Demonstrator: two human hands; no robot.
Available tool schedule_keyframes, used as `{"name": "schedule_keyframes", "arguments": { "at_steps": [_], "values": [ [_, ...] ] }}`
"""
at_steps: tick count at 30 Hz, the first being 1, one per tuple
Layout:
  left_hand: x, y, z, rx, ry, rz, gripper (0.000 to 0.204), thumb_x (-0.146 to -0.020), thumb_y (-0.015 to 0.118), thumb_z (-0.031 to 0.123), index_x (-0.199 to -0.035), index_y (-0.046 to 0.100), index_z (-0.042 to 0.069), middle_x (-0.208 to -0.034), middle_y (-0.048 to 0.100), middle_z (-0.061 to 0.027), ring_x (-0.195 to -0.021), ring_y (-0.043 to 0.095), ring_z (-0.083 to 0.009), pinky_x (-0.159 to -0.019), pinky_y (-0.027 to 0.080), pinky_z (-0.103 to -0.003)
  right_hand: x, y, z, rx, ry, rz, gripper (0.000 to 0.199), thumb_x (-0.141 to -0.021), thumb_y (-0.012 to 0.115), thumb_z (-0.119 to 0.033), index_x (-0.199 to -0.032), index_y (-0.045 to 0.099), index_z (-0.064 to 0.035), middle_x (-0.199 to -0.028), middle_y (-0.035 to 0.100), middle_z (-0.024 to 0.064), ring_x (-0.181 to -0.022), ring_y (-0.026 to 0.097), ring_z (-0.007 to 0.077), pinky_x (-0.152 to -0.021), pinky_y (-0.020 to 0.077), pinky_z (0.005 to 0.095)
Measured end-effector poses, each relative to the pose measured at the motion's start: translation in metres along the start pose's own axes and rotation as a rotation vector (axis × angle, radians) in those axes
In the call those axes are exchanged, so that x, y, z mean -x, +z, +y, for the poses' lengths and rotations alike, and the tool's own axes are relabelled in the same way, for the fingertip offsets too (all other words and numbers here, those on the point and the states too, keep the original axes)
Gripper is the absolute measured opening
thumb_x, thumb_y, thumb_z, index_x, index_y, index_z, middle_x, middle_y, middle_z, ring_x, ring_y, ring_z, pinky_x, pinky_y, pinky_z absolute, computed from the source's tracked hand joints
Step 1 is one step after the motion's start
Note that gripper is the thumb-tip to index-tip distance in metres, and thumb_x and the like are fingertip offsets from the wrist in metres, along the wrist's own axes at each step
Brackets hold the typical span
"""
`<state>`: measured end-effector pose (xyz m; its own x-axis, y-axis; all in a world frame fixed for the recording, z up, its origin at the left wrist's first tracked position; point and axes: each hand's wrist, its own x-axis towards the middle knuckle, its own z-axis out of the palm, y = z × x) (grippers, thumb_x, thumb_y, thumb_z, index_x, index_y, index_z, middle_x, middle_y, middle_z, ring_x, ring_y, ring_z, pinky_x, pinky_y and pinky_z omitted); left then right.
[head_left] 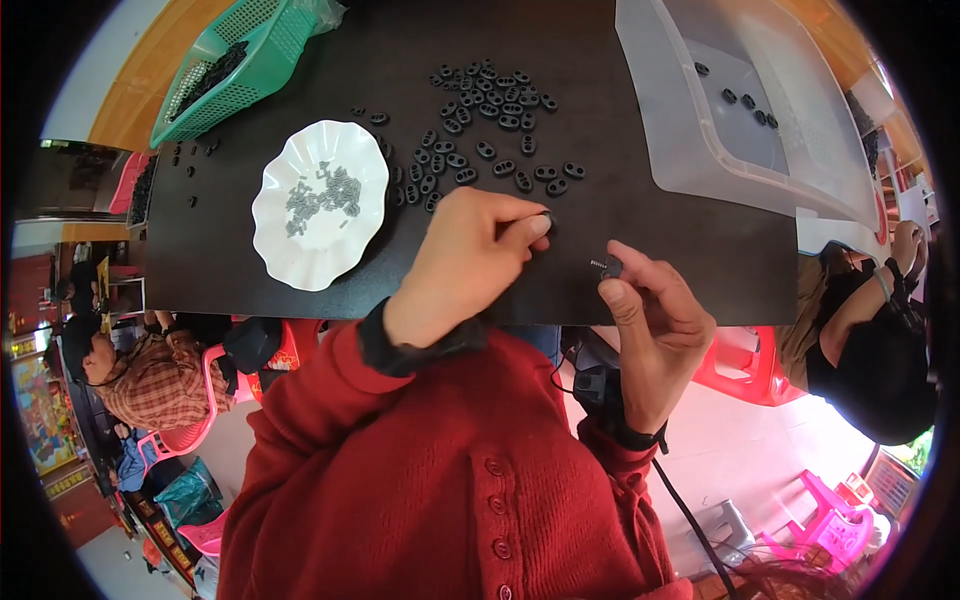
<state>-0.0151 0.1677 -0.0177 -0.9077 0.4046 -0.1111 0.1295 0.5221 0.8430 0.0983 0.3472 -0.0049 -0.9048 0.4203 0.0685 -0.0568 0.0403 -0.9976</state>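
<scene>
My left hand point(465, 250) is closed in a pinch over the dark table point(400, 290), thumb and forefinger on a small black piece point(551, 222) mostly hidden by the fingertips. To its right, my right hand point(655, 315) pinches a small dark plunger-like piece point(613, 266) with a thin metal spring point(598, 264) sticking out toward the left. The two held parts are apart. Beyond my left hand lie many black two-hole oval pieces point(504, 98) that look like cord-lock bodies. A white scalloped plate point(275, 240) to the left holds a heap of small grey springs point(338, 190).
A green basket point(275, 70) with black parts stands at the far left. At the far right, a translucent plastic bin point(670, 165) contains several black pieces point(748, 101). People sit on both sides point(165, 380), point(870, 340). A black cable point(690, 505) hangs beside my right arm.
</scene>
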Motion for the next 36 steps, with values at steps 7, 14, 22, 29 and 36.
{"name": "schedule_keyframes", "arguments": {
  "at_steps": [7,14,22,29,36],
  "values": [
    [0.044,-0.041,0.012,0.651,-0.266,-0.223,0.027,-0.111,0.070,0.019,-0.121,0.078,-0.005,-0.097,0.080,-0.0090,-0.078,0.070,-0.0097,-0.072,0.060,-0.025,0.015,0.021,-0.012,-0.035,0.088,-0.057,0.033,-0.091,0.085,0.004,-0.123,0.082,-0.0007,-0.092,0.070,0.0037,-0.085,0.062,0.0107,-0.078,0.0496,0.0239],
    [0.065,-0.070,0.002,0.760,-0.278,-0.283,0.027,-0.108,0.074,0.018,-0.121,0.078,-0.005,-0.103,0.083,-0.0161,-0.082,0.078,-0.0154,-0.073,0.066,-0.029,0.026,0.041,-0.022,-0.008,0.034,-0.134,0.033,-0.091,0.085,0.003,-0.123,0.082,-0.0009,-0.094,0.072,0.0054,-0.084,0.062,0.0119,-0.080,0.0505,0.0255],
    [0.072,-0.081,-0.013,0.888,-0.315,-0.268,0.024,-0.108,0.072,0.013,-0.122,0.078,-0.005,-0.101,0.082,-0.0127,-0.081,0.075,-0.0125,-0.074,0.063,-0.027,0.036,0.062,-0.025,-0.167,0.070,-0.200,0.030,-0.095,0.084,0.001,-0.125,0.079,0.0040,-0.099,0.073,0.0065,-0.091,0.068,0.0122,-0.084,0.0547,0.0254],
    [0.073,-0.068,-0.020,0.778,-0.179,-0.219,0.023,-0.106,0.064,-0.001,-0.123,0.078,-0.006,-0.098,0.079,-0.0059,-0.079,0.070,-0.0080,-0.074,0.060,-0.025,0.041,0.080,-0.021,-0.381,0.162,-0.257,0.031,-0.098,0.082,0.000,-0.128,0.076,0.0064,-0.103,0.073,0.0060,-0.095,0.069,0.0115,-0.090,0.0582,0.0267],
    [0.073,-0.074,-0.019,0.776,-0.180,-0.220,0.020,-0.104,0.076,0.010,-0.117,0.081,-0.005,-0.095,0.081,-0.0065,-0.079,0.073,-0.0080,-0.074,0.061,-0.023,0.032,0.078,-0.019,-0.480,0.197,-0.294,0.032,-0.101,0.083,-0.013,-0.126,0.075,0.0060,-0.103,0.077,0.0083,-0.087,0.070,0.0126,-0.083,0.0574,0.0260]
  ]
}}
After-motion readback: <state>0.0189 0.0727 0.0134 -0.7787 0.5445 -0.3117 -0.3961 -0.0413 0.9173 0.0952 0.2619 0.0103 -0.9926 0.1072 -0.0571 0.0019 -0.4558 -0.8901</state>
